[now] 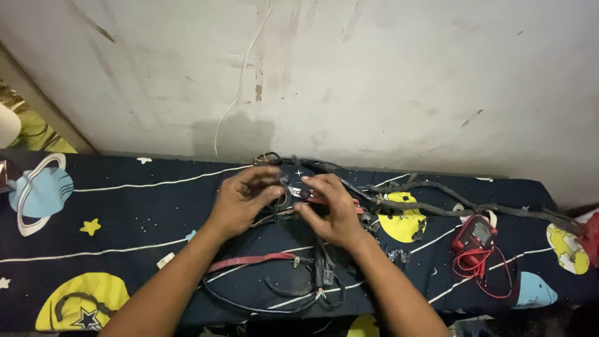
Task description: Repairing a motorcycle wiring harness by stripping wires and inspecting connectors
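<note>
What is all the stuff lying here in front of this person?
tangled black wire harness: one, black, from the hands across to the right edge of the cloth
red flat strap-like cable: one, red, near the front, between the forearms
red handheld meter: one, red and black, right side
thin red test leads: a bundle, red, looped just below the meter
dark space-patterned cloth: one, navy with yellow and blue planets, covering the surface
thin white wire: one, white, hanging down the wall
left hand: one, gripping wiring at centre
right hand: one, gripping wiring beside it
</note>
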